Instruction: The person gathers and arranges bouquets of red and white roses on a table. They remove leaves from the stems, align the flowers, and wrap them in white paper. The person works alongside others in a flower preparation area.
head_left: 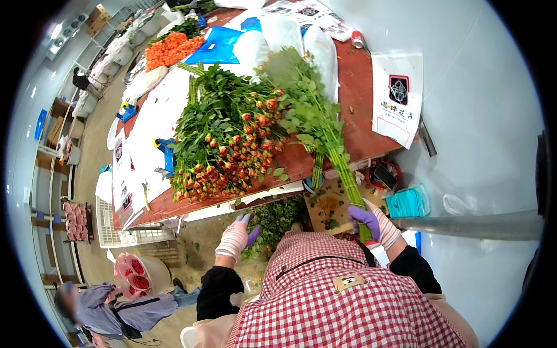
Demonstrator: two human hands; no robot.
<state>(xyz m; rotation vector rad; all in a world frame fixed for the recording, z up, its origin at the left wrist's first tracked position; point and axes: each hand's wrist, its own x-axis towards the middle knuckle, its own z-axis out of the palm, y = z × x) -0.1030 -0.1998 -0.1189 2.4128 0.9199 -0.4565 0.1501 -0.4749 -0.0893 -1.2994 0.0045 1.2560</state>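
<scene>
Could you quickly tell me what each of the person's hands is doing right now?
Left hand: open, empty, fingers loose above the leaf trimmings.
Right hand: closed around the green stems of a flower bunch.

White paper bag [397, 95] with a dark square emblem edged pink, hanging at the right edge of the red-brown table [360, 104]. Blue plastic bag [216, 45] and bulging white plastic bags [284, 35] lie at the table's far end, with flat white printed sheets [316, 13] behind them. Teal pouch [406, 203] below the table's near right corner.
</scene>
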